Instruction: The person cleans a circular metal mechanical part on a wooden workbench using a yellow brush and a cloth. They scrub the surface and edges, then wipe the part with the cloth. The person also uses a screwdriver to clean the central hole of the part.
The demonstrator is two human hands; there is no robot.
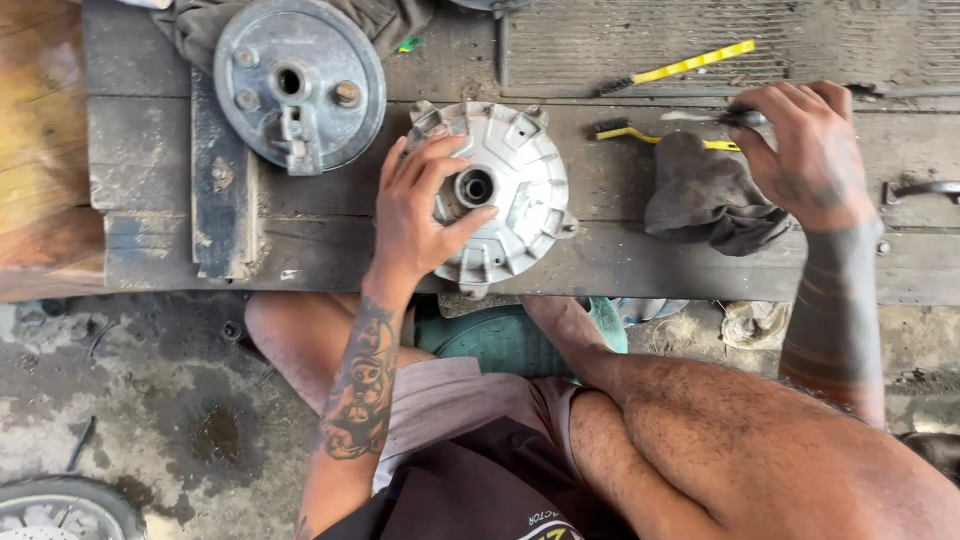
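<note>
A round silver wheel hub [520, 175] with cooling fins and a centre bore lies on a worn wooden bench [330, 240]. My left hand [422, 210] rests flat on the hub's left side, thumb near the bore. My right hand [805, 150] is at the bench's right, fingers closed on the dark handle of a small tool [745, 118] whose tip points left. A dark grey rag [705, 195] lies just below and left of that hand.
A round grey brake plate [300, 80] lies at the back left on a cloth. Two yellow-handled brushes [690, 65] lie behind the rag. A metal handle [920, 188] sits at the far right. My knees are under the bench edge; a tyre [60, 505] is on the floor.
</note>
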